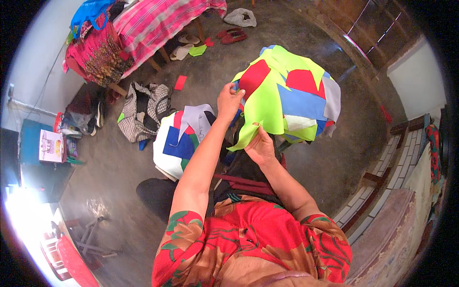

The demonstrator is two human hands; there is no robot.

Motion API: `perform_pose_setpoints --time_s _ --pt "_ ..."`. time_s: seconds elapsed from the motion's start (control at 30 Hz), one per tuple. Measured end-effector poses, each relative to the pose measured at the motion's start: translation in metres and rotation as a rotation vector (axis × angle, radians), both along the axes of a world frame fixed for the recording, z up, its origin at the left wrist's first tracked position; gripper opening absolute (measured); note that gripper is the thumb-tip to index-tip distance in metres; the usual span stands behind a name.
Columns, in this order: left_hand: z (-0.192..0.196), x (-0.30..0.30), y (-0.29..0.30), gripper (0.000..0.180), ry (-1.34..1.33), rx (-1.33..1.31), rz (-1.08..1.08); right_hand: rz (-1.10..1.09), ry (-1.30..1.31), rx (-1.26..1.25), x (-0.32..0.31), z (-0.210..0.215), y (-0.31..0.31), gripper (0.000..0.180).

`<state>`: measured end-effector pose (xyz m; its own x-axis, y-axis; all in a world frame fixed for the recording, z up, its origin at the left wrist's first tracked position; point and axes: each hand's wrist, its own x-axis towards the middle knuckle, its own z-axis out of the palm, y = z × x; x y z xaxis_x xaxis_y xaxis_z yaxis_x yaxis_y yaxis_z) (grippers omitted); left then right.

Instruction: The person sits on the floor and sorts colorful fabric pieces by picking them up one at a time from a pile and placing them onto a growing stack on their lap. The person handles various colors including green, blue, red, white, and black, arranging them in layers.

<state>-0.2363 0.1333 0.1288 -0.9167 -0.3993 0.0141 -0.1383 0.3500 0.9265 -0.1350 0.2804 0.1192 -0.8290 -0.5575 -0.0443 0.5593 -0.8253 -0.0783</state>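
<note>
In front of me is a heaped pile of cut fabric pieces (303,101) in lime green, blue, red, white and grey. My right hand (261,146) pinches the near edge of a lime-green fabric piece (265,107), whose pointed corner hangs to the left. At the pile's left side, my left hand (230,101) has its fingers closed at the edge beside a red fabric piece (255,79); exactly which layer it grips is partly hidden. Beneath my left forearm sits a second pile of fabric pieces (178,143) in white, blue, grey and red.
A checked cloth bundle (143,112) lies on the floor (201,71) at left. Scraps, shoes (232,35) and a white plastic bag (240,17) are farther off. A bed with a pink checked cover (158,24) stands far left, a red chair (74,260) near left, brick-patterned steps (382,177) at right.
</note>
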Motion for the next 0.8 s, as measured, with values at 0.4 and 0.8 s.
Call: perform_pose_setpoints --time_s 0.4,0.8 --pt "0.005 -0.043 -0.009 0.027 0.038 -0.24 -0.009 0.011 -0.065 -0.121 0.001 -0.001 -0.001 0.023" --pt "0.08 -0.002 -0.026 0.012 0.411 0.503 -0.161 -0.039 -0.04 -0.052 -0.009 -0.011 0.002 0.026"
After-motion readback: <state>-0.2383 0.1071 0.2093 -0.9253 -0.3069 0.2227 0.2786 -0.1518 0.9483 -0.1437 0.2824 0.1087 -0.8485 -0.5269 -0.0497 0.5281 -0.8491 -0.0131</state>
